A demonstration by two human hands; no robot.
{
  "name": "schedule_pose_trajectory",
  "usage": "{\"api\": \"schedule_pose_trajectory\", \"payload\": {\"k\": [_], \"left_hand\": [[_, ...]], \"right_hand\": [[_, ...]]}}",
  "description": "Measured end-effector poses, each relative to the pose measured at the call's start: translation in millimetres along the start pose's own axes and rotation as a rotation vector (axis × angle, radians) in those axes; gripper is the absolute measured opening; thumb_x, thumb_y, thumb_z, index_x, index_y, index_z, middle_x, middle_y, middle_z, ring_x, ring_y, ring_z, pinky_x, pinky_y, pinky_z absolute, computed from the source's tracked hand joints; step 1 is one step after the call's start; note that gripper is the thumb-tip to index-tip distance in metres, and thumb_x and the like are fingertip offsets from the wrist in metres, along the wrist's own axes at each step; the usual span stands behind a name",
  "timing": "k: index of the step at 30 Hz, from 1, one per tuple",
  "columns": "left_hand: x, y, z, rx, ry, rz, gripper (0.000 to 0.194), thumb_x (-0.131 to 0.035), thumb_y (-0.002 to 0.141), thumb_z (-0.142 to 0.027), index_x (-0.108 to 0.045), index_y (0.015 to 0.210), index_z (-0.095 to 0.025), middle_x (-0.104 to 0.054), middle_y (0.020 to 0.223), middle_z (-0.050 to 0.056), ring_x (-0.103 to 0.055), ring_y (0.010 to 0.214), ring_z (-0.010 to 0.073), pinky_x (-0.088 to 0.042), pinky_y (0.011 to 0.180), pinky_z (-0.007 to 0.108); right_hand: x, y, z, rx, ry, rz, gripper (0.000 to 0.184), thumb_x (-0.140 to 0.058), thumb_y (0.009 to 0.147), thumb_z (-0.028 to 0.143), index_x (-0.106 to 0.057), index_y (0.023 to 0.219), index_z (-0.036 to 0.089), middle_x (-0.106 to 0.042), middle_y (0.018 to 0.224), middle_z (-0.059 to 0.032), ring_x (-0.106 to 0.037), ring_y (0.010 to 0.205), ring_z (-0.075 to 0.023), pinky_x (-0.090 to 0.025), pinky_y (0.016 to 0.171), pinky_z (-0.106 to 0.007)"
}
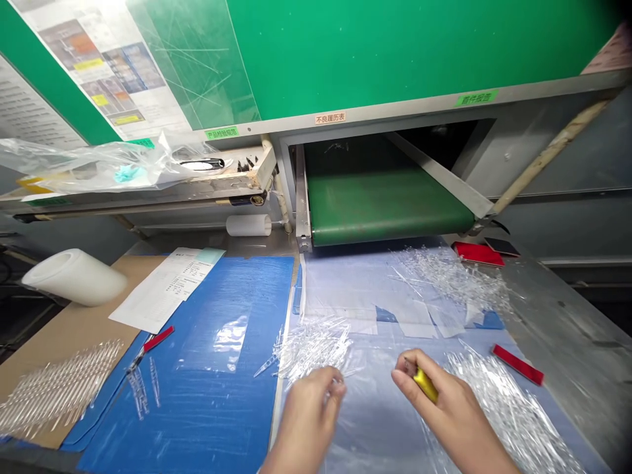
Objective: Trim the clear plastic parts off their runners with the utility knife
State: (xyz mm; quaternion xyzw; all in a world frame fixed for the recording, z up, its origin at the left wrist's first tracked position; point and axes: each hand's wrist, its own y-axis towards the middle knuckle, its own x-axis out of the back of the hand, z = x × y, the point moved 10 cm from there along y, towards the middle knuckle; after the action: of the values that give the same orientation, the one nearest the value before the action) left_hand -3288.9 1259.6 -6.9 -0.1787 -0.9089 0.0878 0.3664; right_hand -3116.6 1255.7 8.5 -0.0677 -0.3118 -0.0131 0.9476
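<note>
My left hand (312,413) is over the blue-white work sheet, at the near edge of a pile of thin clear plastic pieces (316,345). Its thumb and fingers are pinched together, and what they hold, if anything, cannot be made out. Wrapped in the curled fingers of my right hand (444,398) is a small yellow-handled tool (425,384); its tip is hidden by the fingers. To the right of that hand spreads a larger heap of long clear plastic pieces (508,408). The two hands are apart.
A green conveyor belt (385,204) ends beyond the sheet. Small clear scraps (449,276) lie at the back right, near red blocks (478,253). More clear pieces (64,382) rest on cardboard at left, by a paper form (168,289) and a white roll (76,276).
</note>
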Motion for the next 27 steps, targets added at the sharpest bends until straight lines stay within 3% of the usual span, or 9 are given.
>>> {"api": "schedule_pose_trajectory", "payload": {"k": [4,7,10,13,15,19,21,23,27], "left_hand": [[28.3,27,27,0.129,0.396,-0.109,0.024,-0.037,0.088,-0.014,-0.061,0.088,-0.020,-0.064,0.087,0.008,-0.063,0.078,0.0243,-0.035,0.060,0.028],[31.8,38,39,0.177,0.428,-0.107,0.020,-0.045,0.083,-0.008,-0.062,0.088,-0.017,-0.062,0.097,0.011,-0.065,0.075,0.0251,-0.036,0.058,0.028],[23.9,35,33,0.138,0.393,-0.088,0.023,-0.042,0.085,-0.007,-0.060,0.095,-0.017,-0.059,0.106,0.011,-0.064,0.078,0.0206,-0.040,0.063,0.027],[-4.6,21,-2,-0.082,0.112,0.043,0.021,-0.042,0.088,-0.014,-0.061,0.091,-0.019,-0.062,0.095,0.006,-0.060,0.088,0.0176,-0.041,0.075,0.025],[-24.8,10,-21,-0.153,-0.131,0.161,0.015,-0.047,0.085,-0.019,-0.062,0.083,-0.018,-0.063,0.089,0.005,-0.057,0.087,0.0181,-0.040,0.078,0.025],[-65.9,-4,-21,0.080,-0.538,0.455,0.023,-0.048,0.084,-0.036,-0.058,0.078,-0.017,-0.053,0.062,-0.001,-0.048,0.056,0.0128,-0.036,0.055,0.023],[-68.8,-8,-32,0.044,-0.771,0.533,0.028,-0.054,0.081,-0.043,-0.059,0.087,-0.015,-0.055,0.065,-0.001,-0.051,0.060,0.0126,-0.038,0.060,0.024],[-57.4,-6,-39,-0.043,-0.892,0.495,0.033,-0.058,0.080,-0.043,-0.060,0.097,-0.014,-0.061,0.075,0.003,-0.053,0.069,0.0126,-0.038,0.068,0.024],[-55.3,-11,-34,0.031,-0.961,0.515,0.029,-0.055,0.085,-0.038,-0.065,0.092,-0.012,-0.065,0.068,0.005,-0.040,0.051,0.0072,-0.029,0.053,0.021]], "right_hand": [[-19,-3,-6,0.066,-0.077,0.124,0.032,-0.038,0.089,0.044,-0.039,0.066,0.023,-0.047,0.060,0.0029,-0.046,0.054,-0.0134,-0.033,0.053,-0.024],[-26,-3,-11,0.093,-0.132,0.193,0.030,-0.039,0.089,0.042,-0.042,0.067,0.023,-0.050,0.060,0.0026,-0.049,0.054,-0.0135,-0.033,0.051,-0.023],[-24,-1,-15,0.072,-0.102,0.194,0.026,-0.041,0.088,0.042,-0.050,0.071,0.023,-0.051,0.059,0.0029,-0.050,0.052,-0.0135,-0.034,0.050,-0.023],[-31,0,-5,0.087,0.038,0.232,0.019,-0.049,0.083,0.041,-0.058,0.091,0.025,-0.055,0.062,0.0037,-0.054,0.056,-0.0139,-0.039,0.053,-0.022],[-42,-2,10,0.140,0.113,0.313,0.021,-0.053,0.082,0.038,-0.058,0.098,0.025,-0.058,0.065,0.0034,-0.056,0.060,-0.0142,-0.041,0.057,-0.021],[-52,-3,23,0.102,0.193,0.421,0.020,-0.048,0.084,0.035,-0.051,0.072,0.020,-0.052,0.059,0.0039,-0.052,0.054,-0.0125,-0.038,0.055,-0.022],[-45,1,19,0.041,0.221,0.403,0.025,-0.048,0.084,0.037,-0.045,0.065,0.020,-0.046,0.056,0.0043,-0.048,0.052,-0.0118,-0.035,0.053,-0.023],[-31,8,14,0.009,0.238,0.328,0.029,-0.049,0.081,0.041,-0.041,0.062,0.020,-0.041,0.057,0.0044,-0.042,0.054,-0.0120,-0.032,0.054,-0.024],[-21,17,8,-0.050,0.318,0.314,0.034,-0.049,0.080,0.045,-0.037,0.060,0.021,-0.033,0.056,0.0059,-0.032,0.053,-0.0110,-0.027,0.053,-0.025]]}}
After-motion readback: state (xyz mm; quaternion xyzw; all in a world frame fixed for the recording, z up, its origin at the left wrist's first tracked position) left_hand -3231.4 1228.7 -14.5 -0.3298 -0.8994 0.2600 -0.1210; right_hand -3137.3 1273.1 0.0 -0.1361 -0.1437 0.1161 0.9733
